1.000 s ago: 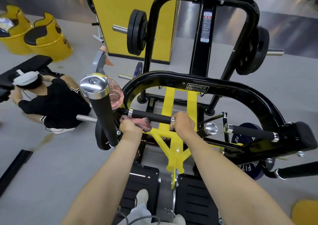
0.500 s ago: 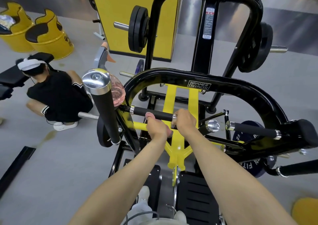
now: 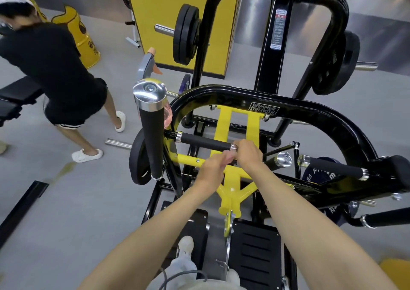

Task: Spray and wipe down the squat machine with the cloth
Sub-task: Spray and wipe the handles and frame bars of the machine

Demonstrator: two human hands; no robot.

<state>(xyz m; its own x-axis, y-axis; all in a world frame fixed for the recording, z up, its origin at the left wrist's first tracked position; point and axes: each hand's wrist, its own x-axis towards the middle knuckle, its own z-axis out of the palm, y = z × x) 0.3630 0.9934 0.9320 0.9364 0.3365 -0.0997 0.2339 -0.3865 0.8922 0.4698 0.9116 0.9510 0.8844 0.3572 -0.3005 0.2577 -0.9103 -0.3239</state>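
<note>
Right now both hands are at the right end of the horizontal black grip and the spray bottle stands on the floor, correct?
Not quite. In the head view the spray bottle is perched up on the machine behind the upright handle, not on the floor. Both hands, left hand and right hand, are at the horizontal grip's right end.

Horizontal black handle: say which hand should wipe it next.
Left. The left hand holds the pink cloth just below the horizontal black handle. The right hand grips the handle's chrome end, so it appears occupied steadying it.
</note>
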